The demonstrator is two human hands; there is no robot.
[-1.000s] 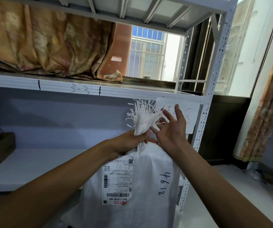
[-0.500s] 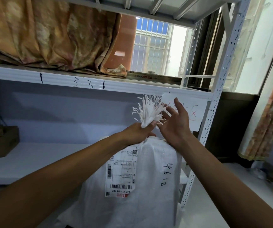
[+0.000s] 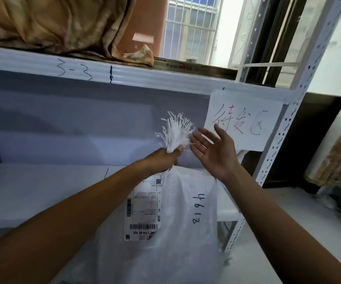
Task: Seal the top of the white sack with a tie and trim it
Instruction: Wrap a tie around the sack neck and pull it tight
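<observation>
Right hand (image 3: 212, 152) has drawn back from the frayed tuft, fingers splayed, holding nothing. Left hand (image 3: 161, 158) stays clenched around the gathered neck of the white woven plastic sack (image 3: 177, 218).

sack (image 3: 177, 238): white, woven, "4612" handwritten in black
frayed top (image 3: 175, 130): white strands
shipping label (image 3: 144, 210): white, black barcodes, red strip at the bottom
paper sign (image 3: 241, 119): white, red handwritten characters
shelf rail (image 3: 42, 64): white, black marker "3-3" and ticks
cloth (image 3: 52, 23): mottled tan and brown

Left hand (image 3: 163, 158) in a closed fist grip, right hand (image 3: 214, 152) open beside it, fingers spread.
</observation>
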